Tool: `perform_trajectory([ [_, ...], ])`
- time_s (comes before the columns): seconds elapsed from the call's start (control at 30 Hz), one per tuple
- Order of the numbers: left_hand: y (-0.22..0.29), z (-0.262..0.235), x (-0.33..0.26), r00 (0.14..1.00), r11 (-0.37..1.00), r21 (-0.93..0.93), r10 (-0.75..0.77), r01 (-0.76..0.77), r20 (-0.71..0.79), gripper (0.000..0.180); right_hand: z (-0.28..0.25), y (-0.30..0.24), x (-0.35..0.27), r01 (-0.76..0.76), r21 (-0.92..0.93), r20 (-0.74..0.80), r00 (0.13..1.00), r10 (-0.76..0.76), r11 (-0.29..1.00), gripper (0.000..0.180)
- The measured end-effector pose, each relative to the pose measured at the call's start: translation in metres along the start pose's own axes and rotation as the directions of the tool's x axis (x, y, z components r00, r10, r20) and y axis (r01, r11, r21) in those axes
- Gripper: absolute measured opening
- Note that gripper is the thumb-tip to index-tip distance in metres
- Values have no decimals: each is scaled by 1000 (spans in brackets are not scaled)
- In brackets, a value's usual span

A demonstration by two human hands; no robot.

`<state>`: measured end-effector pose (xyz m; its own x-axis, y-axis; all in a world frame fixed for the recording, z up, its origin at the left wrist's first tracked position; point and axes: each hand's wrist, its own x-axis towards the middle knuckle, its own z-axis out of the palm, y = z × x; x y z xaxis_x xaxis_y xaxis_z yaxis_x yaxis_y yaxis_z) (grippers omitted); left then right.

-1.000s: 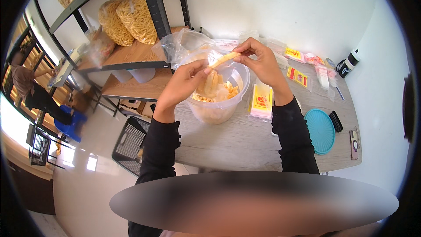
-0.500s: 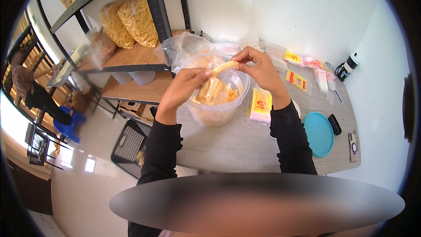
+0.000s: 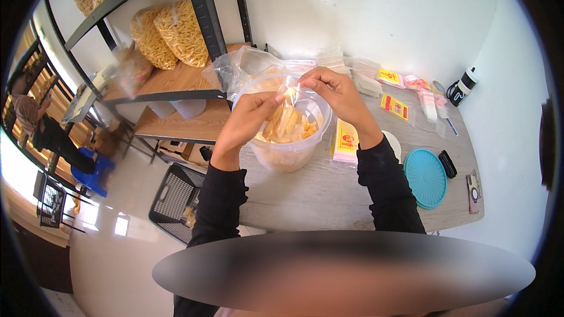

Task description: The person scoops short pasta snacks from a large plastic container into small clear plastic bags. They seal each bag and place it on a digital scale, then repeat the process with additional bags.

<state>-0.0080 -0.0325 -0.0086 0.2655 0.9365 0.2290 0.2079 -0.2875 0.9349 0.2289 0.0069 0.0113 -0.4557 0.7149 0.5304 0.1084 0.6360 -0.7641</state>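
Both hands hold a small clear plastic bag [image 3: 286,118] with pale yellow snack sticks inside, above a translucent plastic bucket [image 3: 288,158]. My left hand [image 3: 245,118] is closed on the bag's left edge, thumb toward the opening. My right hand [image 3: 339,95] pinches the upper right edge of the bag. More yellow snack pieces [image 3: 309,130] lie in the bucket around the bag. A large crumpled clear bag [image 3: 245,66] rests at the bucket's far left side.
Stacked yellow-labelled packets [image 3: 345,141], a turquoise lid [image 3: 425,178], a phone [image 3: 473,192] and a black-and-white tumbler [image 3: 463,86] are on the table. Shelves [image 3: 176,76] with big snack bags stand left. A black basket [image 3: 174,196] sits below; a person [image 3: 44,120] is far left.
The snack stick held between both hands is no longer in my fingers. My right hand has shifted slightly left and now pinches the bag's edge.
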Motion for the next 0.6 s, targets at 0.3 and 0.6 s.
perform_trajectory([
  [0.3, 9, 12, -4, 991, 996, -35, 75, -79, -113, 36, 5, -2, -2, 65, -10, 71, 995, -65, 998, 30],
  [0.6, 3, 3, -5, 992, 1000, -4, 5, -6, -125, 34, 19, 5, -6, 61, -15, 78, 995, -60, 998, 27],
])
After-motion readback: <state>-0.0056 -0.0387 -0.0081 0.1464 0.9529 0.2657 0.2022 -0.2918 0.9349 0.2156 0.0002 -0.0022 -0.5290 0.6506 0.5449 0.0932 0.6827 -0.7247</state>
